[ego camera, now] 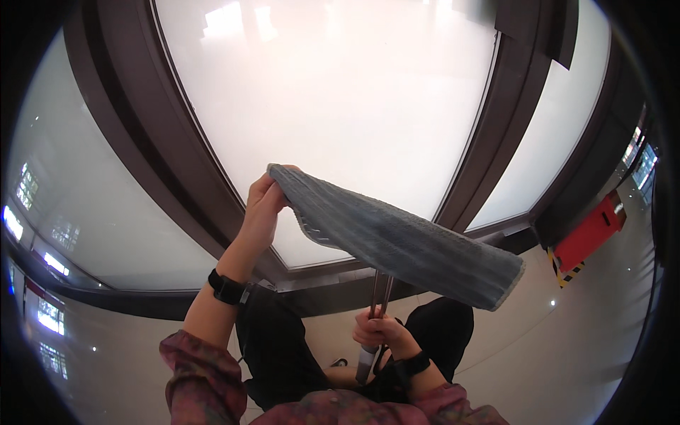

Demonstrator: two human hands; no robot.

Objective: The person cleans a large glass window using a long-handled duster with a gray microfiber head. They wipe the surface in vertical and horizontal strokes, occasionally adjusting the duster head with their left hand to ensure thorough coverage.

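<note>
A long grey-blue cloth pad (393, 234) stretches across the view, tilted down towards the right. My left hand (268, 194) pinches its upper left end between thumb and fingers. Below the pad, my right hand (374, 328) is closed around a thin metal tool handle (381, 295). The handle's upper end passes out of sight behind the pad, so how they are joined is hidden. A grey grip (365, 364) sticks out below the right hand.
A large pale glass panel (329, 106) stands before me in a dark frame (204, 154), with further panels at both sides. A red box (587, 234) stands at the right, near yellow-and-black striped edging (574, 273). Shiny floor tiles (515, 340) lie below.
</note>
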